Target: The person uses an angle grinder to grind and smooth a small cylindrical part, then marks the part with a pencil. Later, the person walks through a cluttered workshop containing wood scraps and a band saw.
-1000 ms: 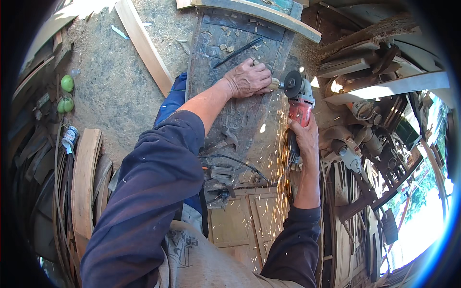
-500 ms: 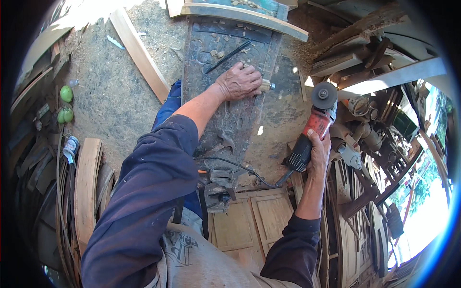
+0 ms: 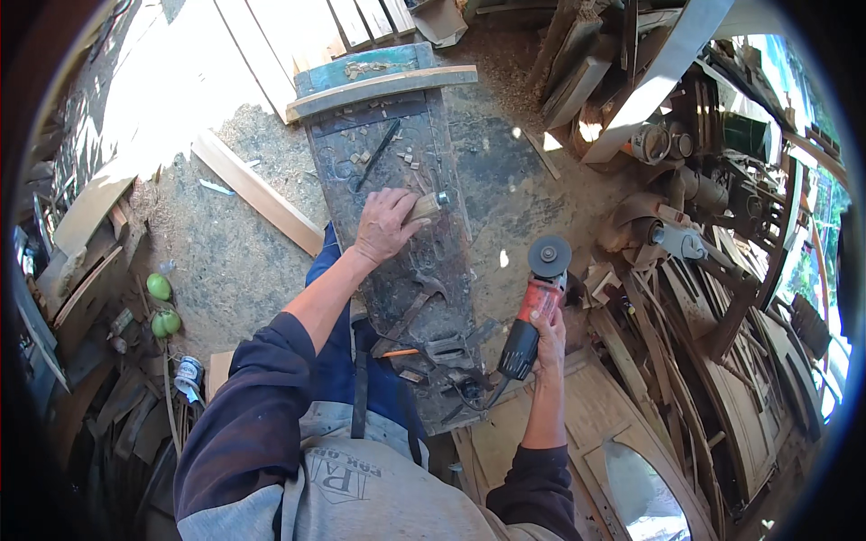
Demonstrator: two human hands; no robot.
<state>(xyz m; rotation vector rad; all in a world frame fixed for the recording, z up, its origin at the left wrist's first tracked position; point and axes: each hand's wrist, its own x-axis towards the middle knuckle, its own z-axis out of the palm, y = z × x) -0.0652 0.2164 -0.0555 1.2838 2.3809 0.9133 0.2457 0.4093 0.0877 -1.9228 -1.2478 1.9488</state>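
A person seen from above works with two bare hands over a long, dark, worn surface [image 3: 410, 261]. The left hand [image 3: 386, 221] is above its middle, fingers curled closed around a short wooden handle [image 3: 424, 207]. The handle's metal-capped end sticks out past the fingers, pointing right and slightly away from the person.

The right hand [image 3: 550, 338], lower and further right, past the surface's right edge, is wrapped around a red and black angle grinder [image 3: 542, 299], thumb on top. Its round, dark disc [image 3: 548, 256] points away from the person, clearly apart from the handle; a black cord trails from its rear.

Beyond the left hand, a slim black rod [image 3: 377, 155] lies among small wood chips, and a curved board [image 3: 383, 93] crosses the surface's far end. Nearer the person are a hammer [image 3: 410, 314] and an orange pencil [image 3: 400, 353].
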